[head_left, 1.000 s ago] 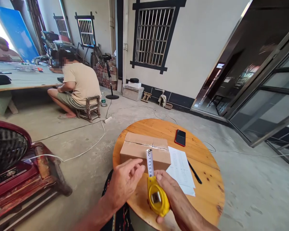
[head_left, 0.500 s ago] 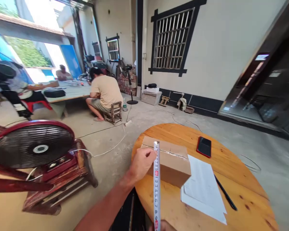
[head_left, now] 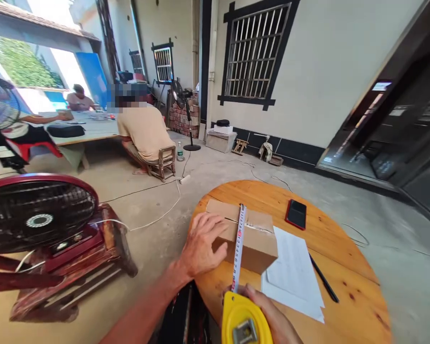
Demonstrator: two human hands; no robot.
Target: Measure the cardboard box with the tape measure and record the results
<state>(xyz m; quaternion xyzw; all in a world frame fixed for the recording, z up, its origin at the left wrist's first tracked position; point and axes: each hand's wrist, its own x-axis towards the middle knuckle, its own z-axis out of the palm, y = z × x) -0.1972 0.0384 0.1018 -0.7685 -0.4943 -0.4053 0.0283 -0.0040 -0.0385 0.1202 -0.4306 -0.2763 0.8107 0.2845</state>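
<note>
A taped cardboard box (head_left: pixel 256 239) lies on the round wooden table (head_left: pixel 344 267). My left hand (head_left: pixel 202 246) rests on the box's near left corner, fingers spread over the edge. My right hand (head_left: pixel 272 317) grips a yellow tape measure (head_left: pixel 245 322) at the bottom of the view. Its white blade (head_left: pixel 238 246) runs from the case up across the top of the box to the far edge.
White paper sheets (head_left: pixel 292 274), a black pen (head_left: pixel 323 284) and a red-cased phone (head_left: pixel 295 213) lie on the table right of the box. A red fan (head_left: pixel 36 212) stands on the floor at left. A person sits on a small stool (head_left: pixel 163 162) by a long table.
The tape blade has been laid lower across the box top. My left hand let go of the blade and now rests on the box. The yellow case has come back into view.
</note>
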